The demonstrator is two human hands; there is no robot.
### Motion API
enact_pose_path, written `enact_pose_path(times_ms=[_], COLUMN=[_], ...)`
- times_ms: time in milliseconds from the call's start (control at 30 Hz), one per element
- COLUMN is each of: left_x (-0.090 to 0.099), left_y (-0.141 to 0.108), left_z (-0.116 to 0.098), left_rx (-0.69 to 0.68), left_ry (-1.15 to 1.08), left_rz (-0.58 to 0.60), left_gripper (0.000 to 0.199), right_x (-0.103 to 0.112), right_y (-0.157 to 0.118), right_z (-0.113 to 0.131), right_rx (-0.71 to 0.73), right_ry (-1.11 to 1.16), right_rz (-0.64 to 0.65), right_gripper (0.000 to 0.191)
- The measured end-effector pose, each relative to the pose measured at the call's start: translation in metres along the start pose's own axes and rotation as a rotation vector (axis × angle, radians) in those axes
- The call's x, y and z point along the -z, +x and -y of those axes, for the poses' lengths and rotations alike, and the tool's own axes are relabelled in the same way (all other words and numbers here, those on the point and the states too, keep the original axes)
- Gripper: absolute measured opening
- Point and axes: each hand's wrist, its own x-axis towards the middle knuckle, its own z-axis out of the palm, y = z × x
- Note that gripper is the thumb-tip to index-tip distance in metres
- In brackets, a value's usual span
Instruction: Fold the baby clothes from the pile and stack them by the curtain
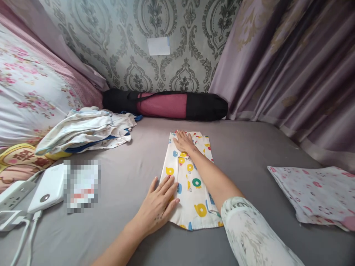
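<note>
A white garment [191, 199] with yellow, blue, red and green animal prints lies partly folded on the grey bed sheet [133, 159]. My left hand [162, 197] rests on its near left edge, palm down with the fingers spread. Farther up, my right hand [183, 142] lies flat on the garment's far end, fingers apart. The right forearm crosses over the cloth and hides part of its right side. Neither hand grips anything.
To the right lies a folded white cloth with pink prints [310, 192]. A clothes pile [94, 129] sits at the back left, near a white power bank [50, 188] and power strip [15, 195] with cables. A black and pink bag [163, 104] lies along the wall.
</note>
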Motion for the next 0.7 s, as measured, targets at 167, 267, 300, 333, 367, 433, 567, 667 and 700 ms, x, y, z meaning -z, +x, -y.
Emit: enact_pose_path(times_ms=[167, 267, 300, 333, 367, 433, 567, 667, 700], left_x=[0.0, -0.002, -0.003, -0.003, -0.003, -0.002, 0.002, 0.004, 0.005], left_y=[-0.001, -0.001, 0.0, 0.0, 0.0, 0.001, 0.001, 0.001, 0.001], left_z=[-0.001, -0.001, -0.001, -0.001, -0.001, -0.002, -0.003, -0.003, -0.003], left_rx=[-0.005, -0.016, -0.014, -0.01, -0.003, 0.009, 0.021, 0.041, 0.058], left_ry=[-0.003, -0.007, -0.009, -0.012, -0.016, -0.027, -0.056, -0.081, -0.088], left_rz=[-0.02, -0.051, -0.056, -0.056, -0.052, -0.039, -0.009, 0.007, 0.004], left_gripper=[0.05, 0.05, 0.05, 0.05, 0.05, 0.05, 0.051, 0.051, 0.05], right_x=[0.013, 0.014, 0.013, 0.012, 0.01, 0.007, 0.009, 0.014, 0.015], right_y=[-0.006, -0.015, -0.018, -0.02, -0.022, -0.023, -0.024, -0.031, -0.035], right_z=[-0.012, -0.027, -0.032, -0.036, -0.039, -0.043, -0.043, -0.039, -0.036], right_rx=[-0.031, -0.187, -0.233, -0.264, -0.283, -0.295, -0.278, -0.244, -0.219], right_ry=[0.038, -0.011, -0.02, -0.027, -0.034, -0.045, -0.032, 0.004, 0.006], right_rz=[-0.023, -0.096, -0.091, -0.078, -0.065, -0.054, -0.073, -0.053, -0.05], right_gripper=[0.064, 0.066, 0.068, 0.069, 0.07, 0.07, 0.069, 0.066, 0.065])
